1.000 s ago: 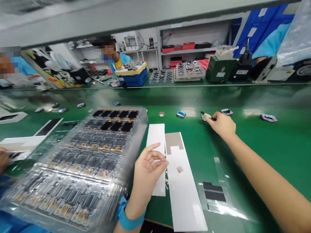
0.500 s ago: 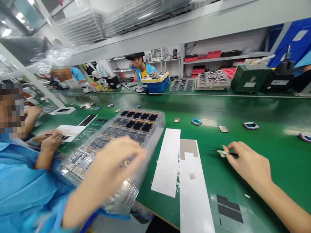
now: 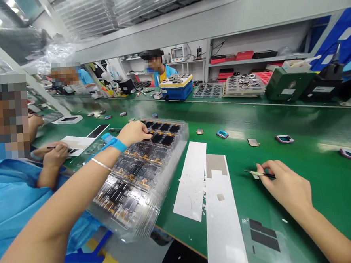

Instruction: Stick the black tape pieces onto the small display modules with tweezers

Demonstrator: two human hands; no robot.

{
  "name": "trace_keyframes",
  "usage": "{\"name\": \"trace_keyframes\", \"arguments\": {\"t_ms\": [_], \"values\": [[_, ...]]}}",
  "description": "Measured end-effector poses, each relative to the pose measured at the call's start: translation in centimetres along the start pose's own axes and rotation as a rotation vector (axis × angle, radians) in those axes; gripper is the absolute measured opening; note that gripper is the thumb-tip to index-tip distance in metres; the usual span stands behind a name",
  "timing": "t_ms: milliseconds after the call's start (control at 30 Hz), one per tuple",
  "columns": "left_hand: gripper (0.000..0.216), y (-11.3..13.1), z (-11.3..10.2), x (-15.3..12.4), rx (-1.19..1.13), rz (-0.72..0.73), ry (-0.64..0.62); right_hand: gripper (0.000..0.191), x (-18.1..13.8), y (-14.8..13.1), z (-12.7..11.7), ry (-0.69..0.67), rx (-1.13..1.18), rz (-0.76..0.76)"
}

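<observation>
My left hand [image 3: 135, 132], with a blue wrist strap, reaches over a stack of clear plastic trays [image 3: 142, 173] filled with small dark parts. Its fingers are pinched at a dark part in the far rows of the top tray. My right hand [image 3: 284, 186] rests on the green belt [image 3: 313, 154] and grips thin tweezers [image 3: 259, 174] pointing left. Two white backing strips [image 3: 220, 208] lie between my hands, one with a grey patch at its far end.
A person in blue sits close at my left, hands on a white sheet [image 3: 75, 143]. Small framed parts [image 3: 222, 134] lie scattered on the belt. Dark rectangles on clear film [image 3: 263, 235] lie near the front edge. Other people, a blue box [image 3: 175, 90] and trays stand across the belt.
My left hand has swung from beside the white strips out over the tray stack to its far rows. My right hand pulled back from the far belt with the tweezers. The view turned left.
</observation>
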State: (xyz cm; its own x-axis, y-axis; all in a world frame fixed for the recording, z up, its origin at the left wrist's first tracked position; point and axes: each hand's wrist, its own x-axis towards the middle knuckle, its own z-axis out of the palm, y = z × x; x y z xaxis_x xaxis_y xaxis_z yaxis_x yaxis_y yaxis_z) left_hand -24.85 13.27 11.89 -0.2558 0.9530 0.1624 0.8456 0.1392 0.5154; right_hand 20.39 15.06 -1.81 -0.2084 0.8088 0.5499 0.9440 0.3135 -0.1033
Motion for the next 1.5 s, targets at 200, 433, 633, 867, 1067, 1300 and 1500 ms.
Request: {"name": "trace_keyframes", "arguments": {"t_ms": [200, 433, 633, 867, 1067, 1300, 1500], "values": [[0.022, 3.6, -0.7, -4.2, -0.149, 0.111, -0.047, 0.028, 0.6, -0.9, -1.5, 0.041, 0.087, 0.079], [0.019, 9.6, 4.0, -19.8, -0.397, 0.253, -0.207, 0.003, -1.2, -7.1, -9.1, 0.033, 0.713, -0.226], [0.019, 11.0, 11.5, -19.9, -0.694, 0.177, -0.473, 0.013, -2.9, -10.6, -10.2, -0.039, 0.821, -0.375], [0.015, 10.5, 15.1, -18.6, -0.908, 0.077, -0.508, 0.011, -3.8, -10.2, -7.2, -0.019, 0.639, -0.38], [0.013, 10.2, 16.1, -19.1, -1.003, 0.052, -0.461, 0.014, -4.3, -10.4, -6.7, -0.004, 0.633, -0.36], [0.01, 9.9, 16.0, -19.2, -0.939, 0.067, -0.442, 0.018, -4.6, -10.9, -6.4, -0.029, 0.684, -0.311], [0.011, 9.6, 16.2, -19.4, -0.902, 0.04, -0.474, 0.013, -4.4, -10.9, -6.2, -0.171, 0.798, -0.092]]}}
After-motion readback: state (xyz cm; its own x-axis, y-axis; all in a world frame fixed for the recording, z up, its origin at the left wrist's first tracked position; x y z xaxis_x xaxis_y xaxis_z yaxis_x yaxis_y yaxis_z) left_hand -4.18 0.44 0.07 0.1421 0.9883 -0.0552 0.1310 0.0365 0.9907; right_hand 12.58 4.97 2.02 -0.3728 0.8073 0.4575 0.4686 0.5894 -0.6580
